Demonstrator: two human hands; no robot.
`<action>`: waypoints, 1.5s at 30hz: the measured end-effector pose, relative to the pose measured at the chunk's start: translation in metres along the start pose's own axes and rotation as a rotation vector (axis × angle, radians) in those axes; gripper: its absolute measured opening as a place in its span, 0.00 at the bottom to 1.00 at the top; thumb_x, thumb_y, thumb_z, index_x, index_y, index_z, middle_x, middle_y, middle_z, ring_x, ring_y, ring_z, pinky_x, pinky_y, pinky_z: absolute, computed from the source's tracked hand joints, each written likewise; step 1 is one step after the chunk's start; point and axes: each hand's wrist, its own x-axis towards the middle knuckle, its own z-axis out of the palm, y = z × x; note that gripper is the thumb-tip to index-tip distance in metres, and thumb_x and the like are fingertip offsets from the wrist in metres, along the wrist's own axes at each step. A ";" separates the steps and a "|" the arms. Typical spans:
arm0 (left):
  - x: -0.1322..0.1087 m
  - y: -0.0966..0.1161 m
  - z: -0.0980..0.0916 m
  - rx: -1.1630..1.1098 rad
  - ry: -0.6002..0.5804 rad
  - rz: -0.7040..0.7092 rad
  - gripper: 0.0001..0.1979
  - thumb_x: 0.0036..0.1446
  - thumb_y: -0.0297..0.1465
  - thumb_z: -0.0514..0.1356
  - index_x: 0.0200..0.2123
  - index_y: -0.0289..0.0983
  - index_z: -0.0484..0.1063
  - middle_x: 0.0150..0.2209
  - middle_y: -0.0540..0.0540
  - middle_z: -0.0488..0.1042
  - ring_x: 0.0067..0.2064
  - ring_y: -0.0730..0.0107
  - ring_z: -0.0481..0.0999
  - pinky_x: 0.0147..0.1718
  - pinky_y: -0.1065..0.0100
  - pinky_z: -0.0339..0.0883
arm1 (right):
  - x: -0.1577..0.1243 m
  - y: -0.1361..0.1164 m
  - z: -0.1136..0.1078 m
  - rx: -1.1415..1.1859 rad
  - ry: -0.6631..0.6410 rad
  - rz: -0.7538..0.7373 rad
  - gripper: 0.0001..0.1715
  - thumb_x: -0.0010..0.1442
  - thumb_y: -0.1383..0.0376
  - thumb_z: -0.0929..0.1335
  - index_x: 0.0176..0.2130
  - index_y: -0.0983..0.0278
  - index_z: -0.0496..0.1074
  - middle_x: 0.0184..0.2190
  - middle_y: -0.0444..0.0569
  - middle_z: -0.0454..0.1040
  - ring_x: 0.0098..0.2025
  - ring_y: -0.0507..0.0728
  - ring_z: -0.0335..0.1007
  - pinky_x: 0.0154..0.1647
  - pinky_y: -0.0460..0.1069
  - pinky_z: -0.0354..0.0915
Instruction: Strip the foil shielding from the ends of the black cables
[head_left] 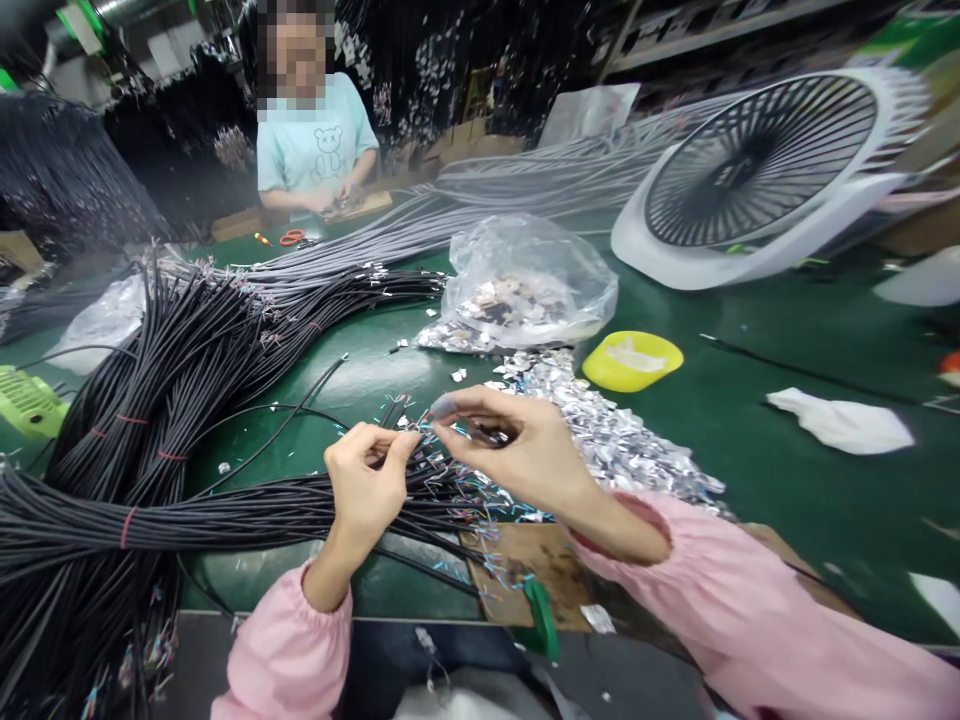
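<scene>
My left hand [367,475] is closed in a pinch above the black cable bundle [247,520], apparently on the end of one black cable; the fingers hide most of it. Close beside it, my right hand [517,440] brings thumb and forefinger together, with a grey cover on a fingertip. What lies between those fingertips is too small to make out. Stripped cable ends with thin blue, red and white wires [487,535] spread below both hands. A heap of silvery foil scraps [637,445] lies right of my right hand.
Behind the heap sit a clear plastic bag of scraps [525,290], a yellow dish [634,362] and a white fan [757,170]. White tissue [840,420] lies right. Tied black cables [157,400] pile up left. A green-handled tool [540,615] is near the front edge. A co-worker [315,150] works opposite.
</scene>
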 end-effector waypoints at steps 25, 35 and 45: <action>0.005 -0.002 -0.003 -0.001 -0.039 0.012 0.13 0.53 0.34 0.59 0.20 0.34 0.69 0.19 0.52 0.66 0.21 0.78 0.65 0.20 0.75 0.54 | 0.001 0.005 -0.001 -0.078 0.049 -0.182 0.05 0.54 0.65 0.68 0.32 0.64 0.69 0.25 0.47 0.76 0.28 0.54 0.75 0.29 0.44 0.73; 0.002 -0.001 -0.002 0.059 -0.022 0.040 0.12 0.53 0.34 0.59 0.20 0.34 0.69 0.19 0.52 0.67 0.21 0.78 0.66 0.20 0.76 0.55 | 0.001 0.002 -0.002 -0.060 -0.012 -0.116 0.04 0.50 0.67 0.68 0.31 0.65 0.71 0.25 0.46 0.76 0.26 0.53 0.74 0.28 0.43 0.72; 0.000 0.000 0.000 0.103 -0.018 0.121 0.11 0.53 0.32 0.59 0.21 0.34 0.71 0.19 0.51 0.68 0.22 0.78 0.66 0.21 0.75 0.56 | 0.003 0.002 -0.001 -0.047 0.035 -0.100 0.07 0.52 0.63 0.69 0.27 0.65 0.70 0.22 0.45 0.74 0.24 0.53 0.72 0.25 0.44 0.70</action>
